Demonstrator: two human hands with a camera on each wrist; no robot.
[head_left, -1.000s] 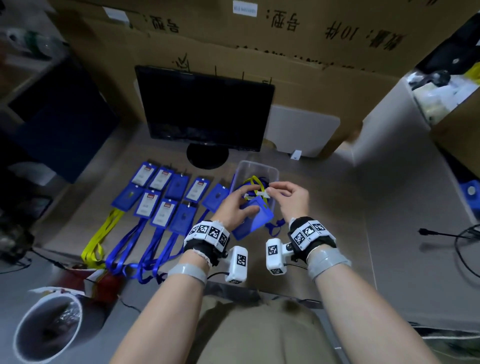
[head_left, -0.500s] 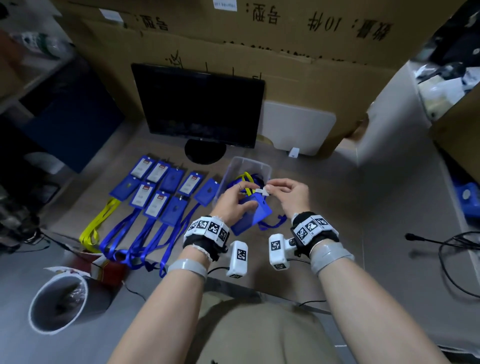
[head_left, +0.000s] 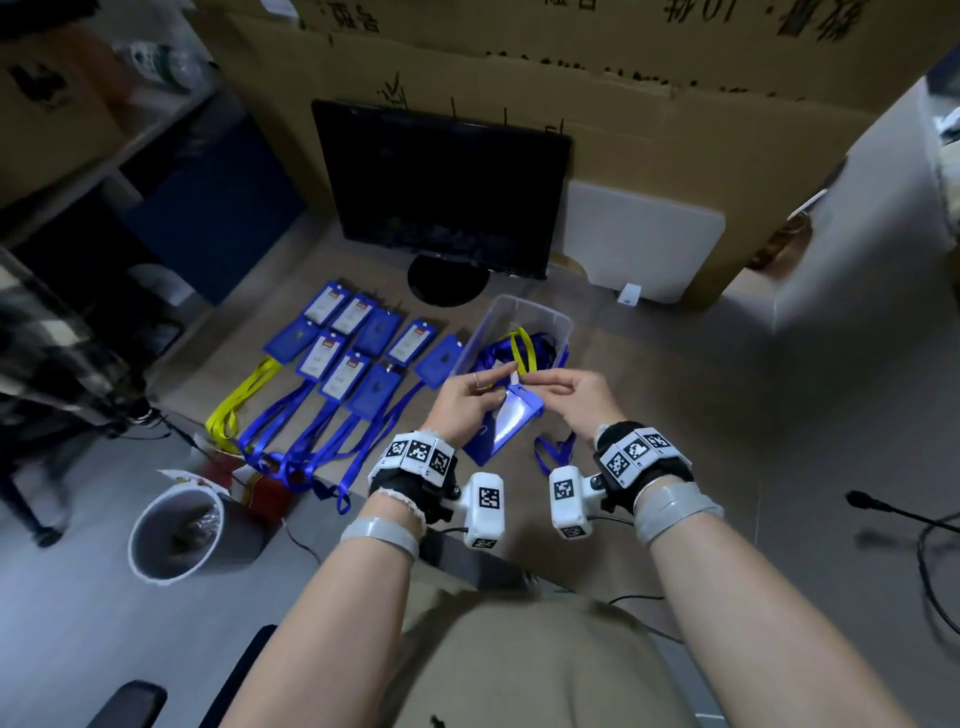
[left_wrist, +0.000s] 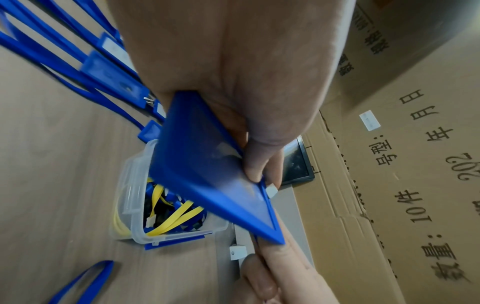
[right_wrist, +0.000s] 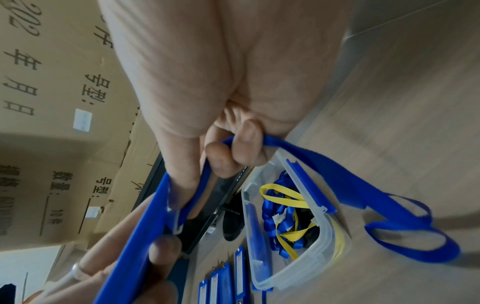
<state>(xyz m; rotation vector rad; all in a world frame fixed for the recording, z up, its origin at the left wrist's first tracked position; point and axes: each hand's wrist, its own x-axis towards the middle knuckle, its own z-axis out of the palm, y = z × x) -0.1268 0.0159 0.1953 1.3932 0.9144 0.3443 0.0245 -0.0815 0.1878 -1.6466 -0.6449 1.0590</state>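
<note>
Lanyard meets badge holder just above the table, right in front of the clear bin, and the two hands are close together on it. The left hand pinches the blue holder near its top, thumb across the face. It tilts the holder so the top edge faces the other hand, which looks like presenting it for fastening. The right hand has its fingers curled round the blue strap, with thumb and forefinger up at the small white clip on the holder's top edge. The rest of the strap droops in a loop to the tabletop, out of the way. Whether the clip is already through the slot I cannot tell, because fingers cover the joint. The bin holds a tangle of blue and yellow straps, within easy reach as the supply. Off to the left, finished badges lie in tidy rows with their straps trailing towards the person. My read is that this one joins that line once clipped. A dark monitor stands behind, not in play.
</note>
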